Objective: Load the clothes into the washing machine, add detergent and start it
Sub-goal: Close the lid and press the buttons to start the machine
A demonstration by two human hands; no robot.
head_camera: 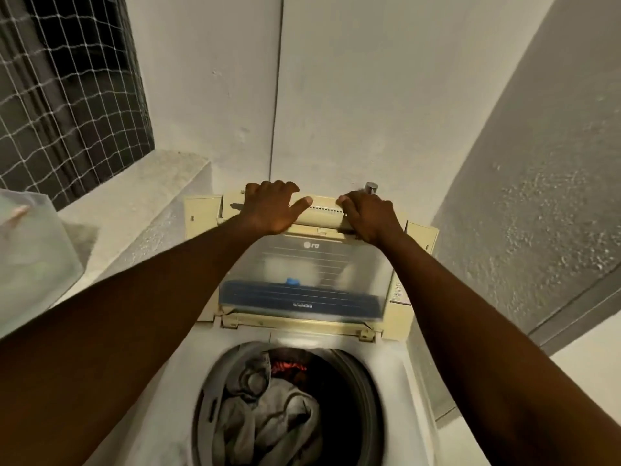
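A white top-loading washing machine (396, 371) stands below me with its round drum open. Grey clothes (268, 418) and a bit of red fabric (289, 367) lie inside the drum. The folding lid (302, 277), cream-framed with a clear tinted panel, stands raised against the back wall. My left hand (272, 206) grips the lid's top edge on the left, fingers curled over it. My right hand (369, 215) grips the same edge on the right. No detergent container is in view.
A concrete ledge (141, 203) runs along the left under a netted window (67, 95). A translucent plastic container (30, 250) sits at the far left. A metal tap (371, 187) sticks out behind the lid. A rough wall (524, 196) closes in the right side.
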